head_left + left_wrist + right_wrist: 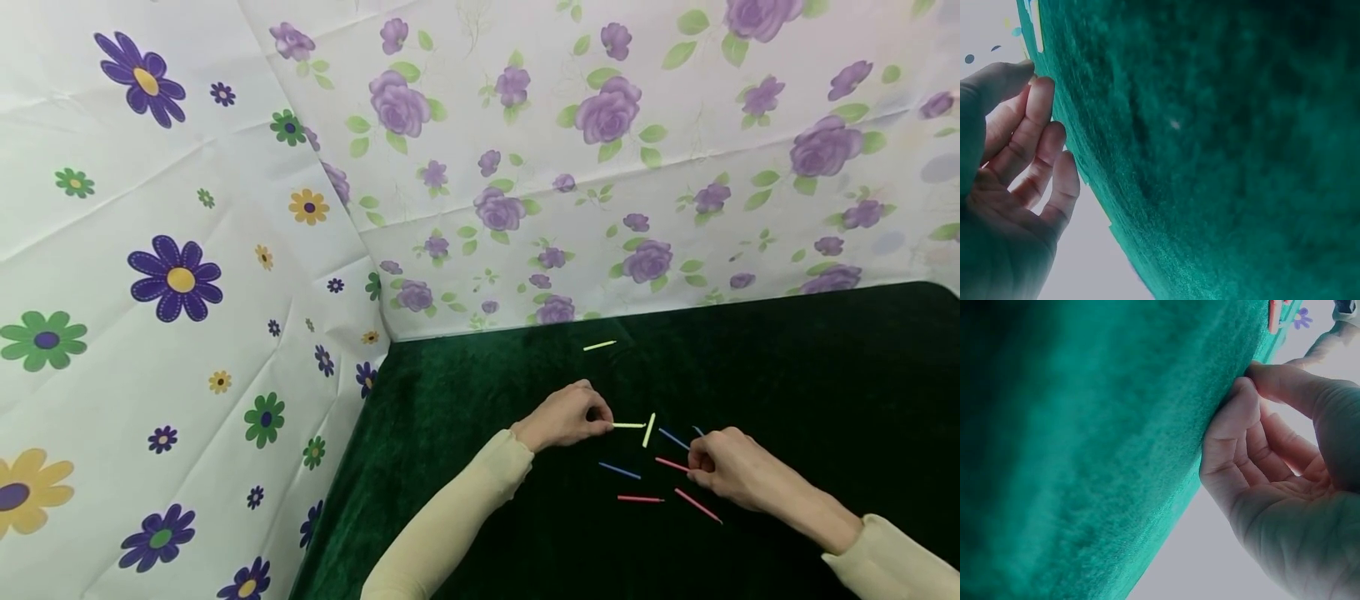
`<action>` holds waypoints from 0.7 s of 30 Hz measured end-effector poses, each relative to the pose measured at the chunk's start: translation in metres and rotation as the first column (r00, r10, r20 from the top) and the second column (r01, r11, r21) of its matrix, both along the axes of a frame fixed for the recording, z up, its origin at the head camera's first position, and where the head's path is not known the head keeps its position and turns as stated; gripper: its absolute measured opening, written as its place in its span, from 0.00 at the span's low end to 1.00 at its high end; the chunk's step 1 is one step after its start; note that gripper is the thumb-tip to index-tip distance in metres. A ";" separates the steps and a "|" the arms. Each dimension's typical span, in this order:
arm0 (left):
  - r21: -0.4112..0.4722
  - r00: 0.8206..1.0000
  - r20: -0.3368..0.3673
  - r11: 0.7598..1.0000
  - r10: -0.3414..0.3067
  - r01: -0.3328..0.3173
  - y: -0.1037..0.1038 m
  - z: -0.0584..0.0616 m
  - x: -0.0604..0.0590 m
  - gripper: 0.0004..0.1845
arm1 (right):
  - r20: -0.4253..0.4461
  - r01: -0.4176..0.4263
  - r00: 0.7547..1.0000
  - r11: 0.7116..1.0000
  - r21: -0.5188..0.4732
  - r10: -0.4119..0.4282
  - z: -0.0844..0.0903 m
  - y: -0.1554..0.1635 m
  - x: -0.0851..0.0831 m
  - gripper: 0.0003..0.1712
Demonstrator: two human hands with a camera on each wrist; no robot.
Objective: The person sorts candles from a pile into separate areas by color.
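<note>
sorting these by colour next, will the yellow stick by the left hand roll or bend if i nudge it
The yellow stick looks thin and straight, so probably stiff and very light. The plush green cloth would likely stop it rolling far. Lying flat, it may be fiddly to pinch; the left hand meets it at one end.

Both arms wear long cream sleeves [450, 525] to the wrists

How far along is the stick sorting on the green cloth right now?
Nothing looks finished: sticks lie scattered on the green cloth. In hand: the left hand pinches a yellow stick, the right hand a red stick. Left: the far yellow stick and other loose ones.
</note>
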State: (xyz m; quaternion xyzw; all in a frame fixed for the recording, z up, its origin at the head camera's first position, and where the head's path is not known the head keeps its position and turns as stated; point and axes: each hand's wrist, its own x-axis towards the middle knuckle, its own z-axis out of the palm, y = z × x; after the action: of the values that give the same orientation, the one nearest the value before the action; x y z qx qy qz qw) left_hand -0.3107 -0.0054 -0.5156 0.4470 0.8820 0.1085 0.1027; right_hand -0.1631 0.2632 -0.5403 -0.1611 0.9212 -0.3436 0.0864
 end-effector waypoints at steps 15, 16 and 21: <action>0.061 0.994 -0.008 0.992 0.112 -0.112 0.009 -0.002 -0.024 0.06 | 0.010 0.005 1.000 1.000 -0.010 -0.005 0.000 0.000 0.001 0.04; 0.066 0.993 -0.013 0.991 0.119 -0.118 0.010 -0.002 -0.026 0.06 | 0.007 0.003 1.000 1.000 -0.010 -0.002 0.000 0.000 0.001 0.04; 0.090 0.985 -0.054 0.983 0.164 -0.158 0.016 0.000 -0.037 0.07 | 0.001 -0.006 1.000 1.000 -0.018 0.006 0.001 0.001 0.000 0.04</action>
State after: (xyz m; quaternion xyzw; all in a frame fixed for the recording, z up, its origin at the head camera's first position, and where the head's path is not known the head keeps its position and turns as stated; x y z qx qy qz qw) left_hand -0.3473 0.0110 -0.5156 0.3812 0.9126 0.1401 0.0473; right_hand -0.1631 0.2646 -0.5397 -0.1646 0.9175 -0.3517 0.0864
